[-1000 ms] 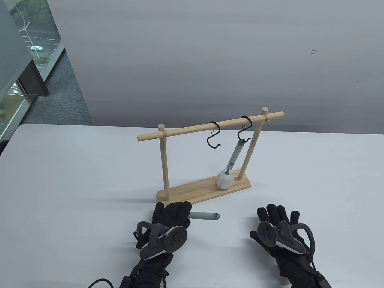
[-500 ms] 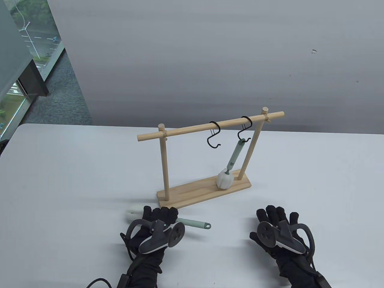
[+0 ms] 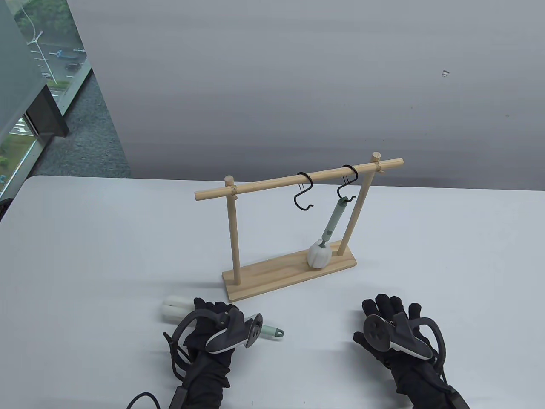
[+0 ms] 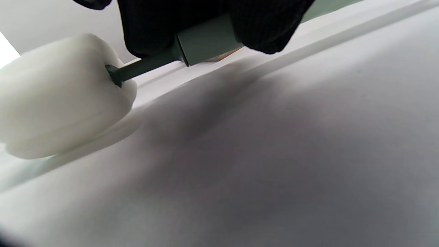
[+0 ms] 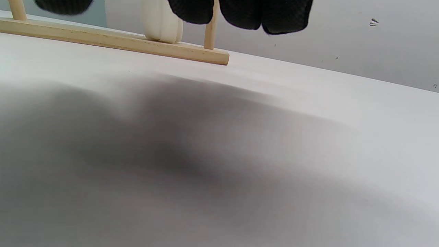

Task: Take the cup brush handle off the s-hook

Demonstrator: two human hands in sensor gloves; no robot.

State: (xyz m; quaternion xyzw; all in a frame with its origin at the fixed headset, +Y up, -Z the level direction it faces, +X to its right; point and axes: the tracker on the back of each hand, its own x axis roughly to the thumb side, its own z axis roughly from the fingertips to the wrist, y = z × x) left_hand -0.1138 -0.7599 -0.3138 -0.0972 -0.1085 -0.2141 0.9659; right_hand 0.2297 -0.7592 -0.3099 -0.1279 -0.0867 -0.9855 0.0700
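My left hand (image 3: 211,316) grips the grey-green handle (image 3: 271,331) of a cup brush in front of the wooden rack. The brush lies level at the table, its white sponge head (image 3: 172,307) pointing left. The left wrist view shows my fingers (image 4: 154,24) wrapped around the handle (image 4: 205,41) beside the sponge head (image 4: 58,99). A second brush (image 3: 333,219) hangs from the right S-hook (image 3: 347,187), its sponge head (image 3: 318,255) on the rack base. The left S-hook (image 3: 304,192) is bare. My right hand (image 3: 389,312) rests flat on the table, holding nothing.
The wooden rack has a crossbar (image 3: 264,185) on two posts and a flat base (image 3: 268,277) in the middle of the white table (image 3: 85,255). The right wrist view shows the base (image 5: 120,39) beyond my fingertips (image 5: 267,15). A grey wall stands behind.
My left hand has drawn the gripped brush leftward and toward me, away from the rack base, so the sponge head now shows. My right hand has hardly moved.
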